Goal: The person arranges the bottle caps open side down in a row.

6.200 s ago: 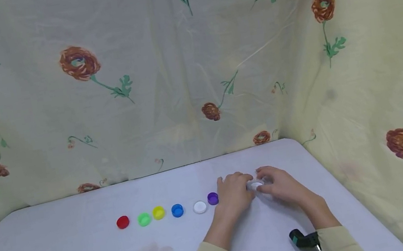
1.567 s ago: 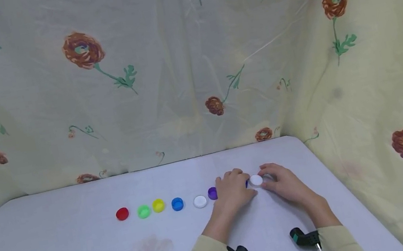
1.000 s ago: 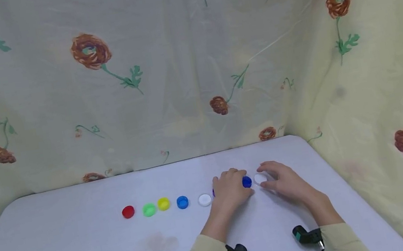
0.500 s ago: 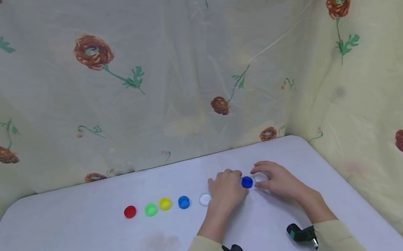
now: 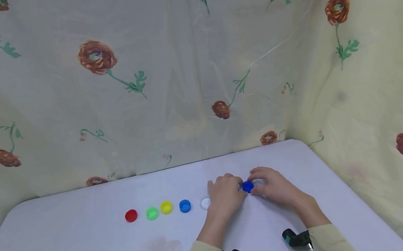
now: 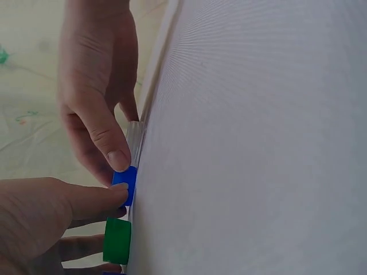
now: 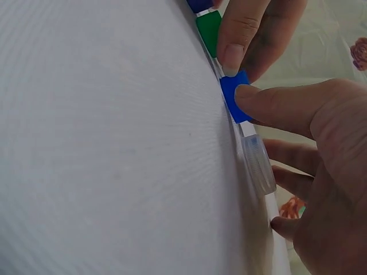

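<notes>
A dark blue bottle cap [image 5: 248, 186] stands between my two hands on the table. My left hand [image 5: 223, 195] pinches its left side, the thumb showing on the cap in the left wrist view. From the other side my right hand [image 5: 275, 186] pinches the same blue cap, its thumb across the wall in the right wrist view. A green cap [image 6: 117, 240] sits beneath the left fingers, hidden in the head view. Under the right palm is a clear ribbed cap [image 7: 259, 166]. Another dark blue or purple cap [image 7: 199, 4] shows partly past the green one.
Leftward in a row lie a white cap [image 5: 205, 204], partly behind the left wrist, a light blue cap [image 5: 185, 206], a yellow cap [image 5: 166, 207], a light green cap [image 5: 152, 213] and a red cap [image 5: 131, 216]. A floral curtain [image 5: 162, 83] closes off the table's back and right.
Earlier both hands were at the clear or white cap. My right hand let it go right of the blue cap, then moved left to pinch the blue cap. The left hand shifted slightly left.
</notes>
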A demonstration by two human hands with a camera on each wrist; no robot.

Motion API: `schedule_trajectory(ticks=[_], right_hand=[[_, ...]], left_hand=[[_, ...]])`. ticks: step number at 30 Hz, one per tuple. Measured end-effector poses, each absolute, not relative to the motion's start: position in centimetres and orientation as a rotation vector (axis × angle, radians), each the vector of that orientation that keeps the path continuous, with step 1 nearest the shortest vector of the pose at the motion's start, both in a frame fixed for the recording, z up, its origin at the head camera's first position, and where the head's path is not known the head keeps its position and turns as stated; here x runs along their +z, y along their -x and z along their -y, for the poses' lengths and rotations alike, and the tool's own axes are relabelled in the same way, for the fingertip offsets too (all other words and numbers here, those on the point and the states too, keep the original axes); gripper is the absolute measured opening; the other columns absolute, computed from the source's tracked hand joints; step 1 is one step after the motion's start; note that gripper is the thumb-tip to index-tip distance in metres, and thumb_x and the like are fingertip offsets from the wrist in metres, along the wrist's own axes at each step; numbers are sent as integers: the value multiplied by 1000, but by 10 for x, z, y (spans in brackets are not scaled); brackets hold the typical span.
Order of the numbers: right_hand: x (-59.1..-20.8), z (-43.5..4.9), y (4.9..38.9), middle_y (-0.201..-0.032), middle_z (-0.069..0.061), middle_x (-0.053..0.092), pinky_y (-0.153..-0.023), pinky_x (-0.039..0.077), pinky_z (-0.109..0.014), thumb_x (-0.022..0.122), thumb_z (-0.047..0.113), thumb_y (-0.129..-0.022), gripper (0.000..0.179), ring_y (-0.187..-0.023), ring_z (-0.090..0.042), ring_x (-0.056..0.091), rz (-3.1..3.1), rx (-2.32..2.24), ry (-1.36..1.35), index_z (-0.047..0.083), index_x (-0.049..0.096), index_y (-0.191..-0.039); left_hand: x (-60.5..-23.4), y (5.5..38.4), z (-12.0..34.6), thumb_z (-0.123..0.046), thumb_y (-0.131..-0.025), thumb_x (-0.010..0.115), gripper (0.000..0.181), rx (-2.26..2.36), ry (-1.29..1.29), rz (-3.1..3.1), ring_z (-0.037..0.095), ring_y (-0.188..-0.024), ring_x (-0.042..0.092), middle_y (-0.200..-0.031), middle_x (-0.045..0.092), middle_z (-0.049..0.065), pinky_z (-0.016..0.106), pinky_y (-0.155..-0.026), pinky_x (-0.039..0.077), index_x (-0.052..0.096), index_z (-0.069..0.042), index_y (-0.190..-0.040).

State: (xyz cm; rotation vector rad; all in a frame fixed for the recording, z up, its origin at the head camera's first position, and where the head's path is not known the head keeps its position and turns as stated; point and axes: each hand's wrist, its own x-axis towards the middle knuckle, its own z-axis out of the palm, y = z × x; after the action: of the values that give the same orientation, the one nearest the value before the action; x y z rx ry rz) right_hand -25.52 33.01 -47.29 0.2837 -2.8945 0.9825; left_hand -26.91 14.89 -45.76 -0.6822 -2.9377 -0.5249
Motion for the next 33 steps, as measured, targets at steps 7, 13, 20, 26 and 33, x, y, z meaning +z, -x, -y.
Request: schedule_trajectory(ticks=[7, 13, 20, 26, 33], right_hand=[[-473, -331, 254, -139, -21, 58, -114, 33, -60, 72, 14, -87, 30, -136, -44, 46, 2862, 1012, -322, 5, 70, -116], [-467, -331, 253, -141, -20, 57, -114, 32, -61, 67, 12, -88, 17, -137, -45, 45, 2829, 1079, -293, 7, 71, -104], [-464, -328, 254, -141, -21, 57, -114, 31, -63, 66, 12, -88, 13, -138, -45, 44, 2810, 1115, -266, 8, 72, -99], [-464, -328, 252, -143, -17, 56, -115, 31, -62, 70, 19, -88, 23, -140, -43, 43, 2825, 1126, -261, 10, 72, -109], [-463, -326, 251, -135, -17, 62, -111, 37, -60, 76, 14, -83, 21, -132, -42, 52, 2728, 1092, -370, 10, 76, -104]], left_hand=[[-459, 271, -149, -36, -87, 74, 30, -515, 695, 2910, 24, -103, 66, -115, 73, -1, 50, -92, 44, 75, -25, -115], [-456, 271, -148, -35, -86, 75, 30, -580, 709, 2864, 24, -109, 65, -118, 73, -2, 53, -97, 42, 75, -26, -114], [-456, 272, -148, -29, -89, 73, 19, -583, 722, 2790, 23, -108, 67, -114, 74, -4, 57, -102, 40, 78, -28, -107], [-456, 273, -149, -33, -89, 72, 17, -533, 711, 2797, 23, -105, 67, -110, 75, -5, 61, -104, 39, 79, -29, -105], [-459, 274, -149, -41, -90, 71, 22, -526, 705, 2850, 22, -105, 66, -110, 75, -5, 60, -106, 38, 78, -26, -105]])
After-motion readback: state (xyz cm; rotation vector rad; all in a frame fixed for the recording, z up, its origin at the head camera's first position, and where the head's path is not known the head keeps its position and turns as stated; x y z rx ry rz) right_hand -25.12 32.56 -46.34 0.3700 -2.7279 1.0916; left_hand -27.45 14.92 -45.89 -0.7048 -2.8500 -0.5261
